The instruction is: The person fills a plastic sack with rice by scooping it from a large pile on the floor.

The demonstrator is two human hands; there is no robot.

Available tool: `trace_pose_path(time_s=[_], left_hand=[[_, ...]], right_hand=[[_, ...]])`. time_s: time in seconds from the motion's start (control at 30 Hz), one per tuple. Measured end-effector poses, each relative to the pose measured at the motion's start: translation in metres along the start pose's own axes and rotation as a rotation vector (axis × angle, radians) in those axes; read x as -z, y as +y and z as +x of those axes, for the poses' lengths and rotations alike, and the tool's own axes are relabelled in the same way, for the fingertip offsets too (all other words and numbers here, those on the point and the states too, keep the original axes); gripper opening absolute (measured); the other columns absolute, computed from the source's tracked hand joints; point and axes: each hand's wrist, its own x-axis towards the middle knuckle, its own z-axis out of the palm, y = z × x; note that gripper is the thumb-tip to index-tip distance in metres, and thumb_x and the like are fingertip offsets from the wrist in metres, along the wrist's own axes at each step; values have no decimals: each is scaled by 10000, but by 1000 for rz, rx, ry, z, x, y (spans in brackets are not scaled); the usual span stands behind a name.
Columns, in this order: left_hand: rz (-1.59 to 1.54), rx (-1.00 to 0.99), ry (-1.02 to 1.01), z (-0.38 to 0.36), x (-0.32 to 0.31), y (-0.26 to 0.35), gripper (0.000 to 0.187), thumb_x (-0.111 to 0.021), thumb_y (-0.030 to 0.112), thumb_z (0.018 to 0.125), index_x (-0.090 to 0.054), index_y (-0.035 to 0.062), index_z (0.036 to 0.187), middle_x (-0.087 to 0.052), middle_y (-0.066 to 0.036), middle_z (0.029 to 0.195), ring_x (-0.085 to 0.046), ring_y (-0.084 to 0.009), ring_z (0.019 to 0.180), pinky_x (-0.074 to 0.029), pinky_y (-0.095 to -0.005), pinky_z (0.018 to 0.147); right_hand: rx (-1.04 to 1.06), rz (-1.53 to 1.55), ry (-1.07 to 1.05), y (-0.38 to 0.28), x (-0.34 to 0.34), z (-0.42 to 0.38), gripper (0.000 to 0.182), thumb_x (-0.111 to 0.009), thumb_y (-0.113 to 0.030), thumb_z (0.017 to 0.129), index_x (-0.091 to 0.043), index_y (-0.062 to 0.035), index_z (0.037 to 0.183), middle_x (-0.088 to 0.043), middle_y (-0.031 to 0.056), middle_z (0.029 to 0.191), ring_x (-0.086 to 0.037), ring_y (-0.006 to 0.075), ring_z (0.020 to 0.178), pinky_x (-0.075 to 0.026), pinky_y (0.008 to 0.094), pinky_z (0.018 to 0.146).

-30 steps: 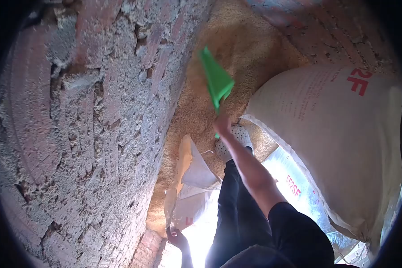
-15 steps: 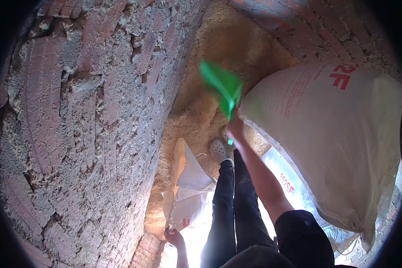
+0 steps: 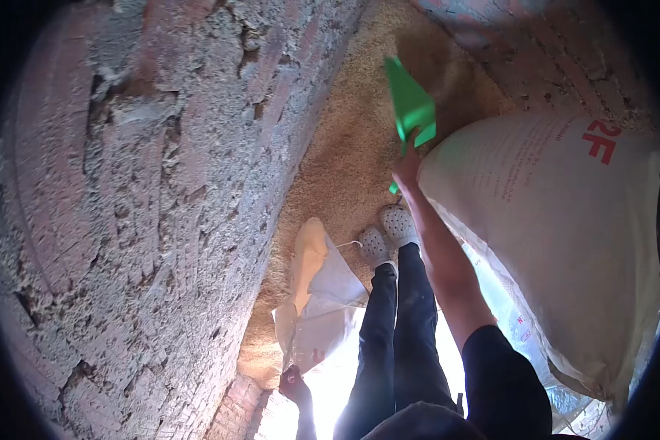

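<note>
My right hand (image 3: 407, 167) is closed around the handle of a green plastic scoop (image 3: 412, 103), which is held out over a heap of tan, fine-grained material (image 3: 337, 176). At the lower left, my left hand (image 3: 293, 383) grips the edge of a white sack (image 3: 323, 326) with part of a red letter on it. The mouth of this sack gapes and a tan-lit inner side shows. What lies deeper inside it cannot be made out.
A large, full white sack (image 3: 535, 220) with red print bulges on the right. Rough brick walls (image 3: 161, 183) rise on the left and at the upper right. My feet in grey perforated clogs (image 3: 397, 224) stand on the tan material. Strong light glares from below.
My right hand has moved the scoop farther forward and to the right over the heap. My left hand keeps its hold on the sack's edge. The view has shifted slightly.
</note>
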Motion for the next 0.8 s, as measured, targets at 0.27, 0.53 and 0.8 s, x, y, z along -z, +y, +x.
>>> trace_pose_path(time_s=[0.27,0.53,0.8], left_hand=[[6,-65,-7,-8,5,3,200,-633,155,787,-653,-40,824,-643,-110,719,-589,-190,622,-470,-317,587],[36,-51,-24,-16,5,-7,194,-636,150,777,-655,-37,824,-647,-124,728,-598,-212,631,-478,-323,605],[460,16,28,-23,13,5,245,-636,237,757,-668,-6,752,-652,-128,701,-601,-273,627,-459,-377,657]], right_hand=[[-148,64,-694,3,-31,-123,821,-419,61,776,-64,-249,1448,-591,233,1038,-624,328,879,-498,410,655],[-224,-102,-1135,-17,-3,-256,948,-484,47,719,37,-283,1440,-558,316,1039,-596,422,902,-494,480,720],[43,-166,-1036,7,6,-311,806,-433,-1,785,-91,-330,1437,-513,262,1149,-618,379,884,-510,483,697]])
